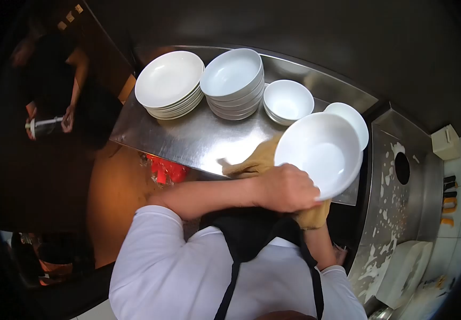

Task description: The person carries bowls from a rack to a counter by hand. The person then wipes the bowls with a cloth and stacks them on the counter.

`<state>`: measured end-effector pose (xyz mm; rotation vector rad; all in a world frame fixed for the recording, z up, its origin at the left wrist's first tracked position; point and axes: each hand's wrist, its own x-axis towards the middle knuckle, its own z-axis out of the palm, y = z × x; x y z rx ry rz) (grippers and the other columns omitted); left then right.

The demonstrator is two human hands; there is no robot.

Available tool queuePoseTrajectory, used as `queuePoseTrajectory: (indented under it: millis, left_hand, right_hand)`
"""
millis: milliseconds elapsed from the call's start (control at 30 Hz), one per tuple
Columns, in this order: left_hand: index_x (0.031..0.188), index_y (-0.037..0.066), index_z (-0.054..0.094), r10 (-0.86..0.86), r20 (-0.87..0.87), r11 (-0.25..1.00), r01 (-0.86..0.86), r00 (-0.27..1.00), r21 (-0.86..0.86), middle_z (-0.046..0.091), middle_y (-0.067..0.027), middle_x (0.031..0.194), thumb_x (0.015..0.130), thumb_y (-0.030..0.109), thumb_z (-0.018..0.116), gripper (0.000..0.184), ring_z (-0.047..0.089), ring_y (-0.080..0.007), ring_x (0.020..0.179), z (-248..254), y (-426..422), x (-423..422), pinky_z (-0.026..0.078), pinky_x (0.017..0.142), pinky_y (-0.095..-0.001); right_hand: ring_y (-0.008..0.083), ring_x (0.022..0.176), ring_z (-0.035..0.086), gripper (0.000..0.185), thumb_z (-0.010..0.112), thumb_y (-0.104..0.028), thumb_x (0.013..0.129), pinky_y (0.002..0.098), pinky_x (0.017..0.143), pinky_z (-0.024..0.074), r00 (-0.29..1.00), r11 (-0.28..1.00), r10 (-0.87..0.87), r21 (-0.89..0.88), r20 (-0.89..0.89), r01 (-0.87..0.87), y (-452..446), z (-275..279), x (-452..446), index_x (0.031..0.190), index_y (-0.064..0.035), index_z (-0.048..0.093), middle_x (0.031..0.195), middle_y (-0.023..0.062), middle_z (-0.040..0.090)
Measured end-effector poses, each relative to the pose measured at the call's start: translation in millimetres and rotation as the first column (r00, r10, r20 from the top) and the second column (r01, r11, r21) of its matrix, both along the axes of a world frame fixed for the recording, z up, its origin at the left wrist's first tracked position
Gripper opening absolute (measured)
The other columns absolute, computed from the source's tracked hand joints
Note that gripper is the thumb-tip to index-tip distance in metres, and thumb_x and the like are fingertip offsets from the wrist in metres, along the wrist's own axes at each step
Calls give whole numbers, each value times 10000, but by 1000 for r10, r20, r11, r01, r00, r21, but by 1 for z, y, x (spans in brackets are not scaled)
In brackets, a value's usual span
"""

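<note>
A large white bowl (315,152) is tilted toward me above the right end of the steel counter (171,136). My left hand (289,189) is closed on its near rim. A tan cloth (257,160) lies behind and under the bowl, with a part hanging below it. My right forearm runs up to the hanging cloth, and my right hand is hidden behind cloth and bowl. Just beyond the big bowl is another white bowl (352,120). Small white bowls (289,100), stacked deep bowls (233,77) and stacked plates (169,80) stand along the counter.
At the right is a steel sink (387,213) with suds and a round dark hole. A white box (446,142) sits by the tiled wall. A red plastic bag (166,169) is below the counter. Another person (54,90) at the left holds a clear object.
</note>
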<state>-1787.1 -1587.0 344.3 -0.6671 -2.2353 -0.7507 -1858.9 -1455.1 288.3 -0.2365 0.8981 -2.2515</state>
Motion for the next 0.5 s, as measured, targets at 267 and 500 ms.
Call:
queuePoseTrajectory:
  millis: [267, 500]
  left_hand:
    - [750, 83, 546, 182, 426, 972, -96, 886, -216, 608, -73, 654, 912, 253, 615, 245, 633, -284, 613, -70, -35, 25, 502, 542, -419]
    - [783, 98, 552, 93, 426, 953, 43, 900, -299, 596, -76, 650, 870, 227, 630, 175, 632, -286, 651, -135, -82, 33, 490, 600, -418]
  right_hand:
    - [216, 1112, 578, 435, 498, -362, 1046, 355, 1005, 445, 935, 822, 83, 554, -344, 130, 11, -13, 5, 1311, -20, 538, 1248, 95, 601]
    - [258, 1212, 574, 505, 483, -336, 1053, 405, 1037, 474, 878, 899, -138, 314, -458, 305, 27, 52, -27, 1404, 20, 411, 1340, 141, 550]
